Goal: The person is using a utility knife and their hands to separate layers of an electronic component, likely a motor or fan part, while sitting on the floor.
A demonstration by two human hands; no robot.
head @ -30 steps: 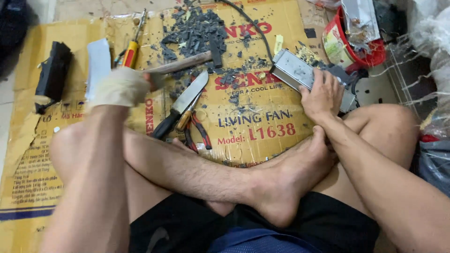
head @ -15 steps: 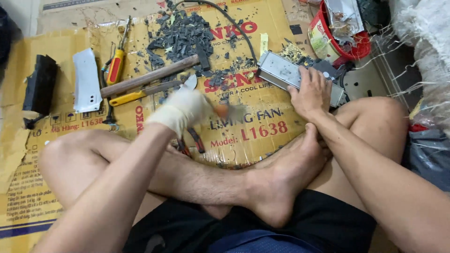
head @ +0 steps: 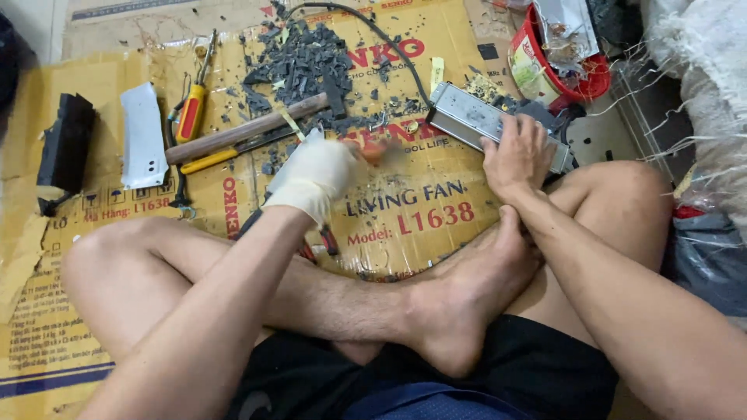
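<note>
Your left hand (head: 315,175), gloved in white, is mid-scene w/ fingers curled round something orange-red (head: 373,150). It's blurred, so can't tell what tool it is, only that the coloured end pokes out to the right of your fist. That end points toward the grey metal box (head: 486,124), which lies right and a bit far of the glove, apart from it, w/ bare cardboard (head: 436,210) between. The box's long axis runs from far-left down to near-right, a black cable (head: 389,47) coming off its far-left corner. Your right hand (head: 517,155) is bare, flat on the box's near-right part, fingers spread and pressing down, thumb on the near side; so the right hand is on the box and the left is the one w/ distance to cover. Left of the glove: wooden-handled hammer (head: 245,131) lying across the cardboard, yellow-handled screwdriver (head: 191,113) just past it, a white plastic piece (head: 142,148) and a black block (head: 66,148) further left. Far of the glove there's a heap of dark grey broken bits (head: 299,62). A red tub (head: 556,66) sits at far right, behind the box.
</note>
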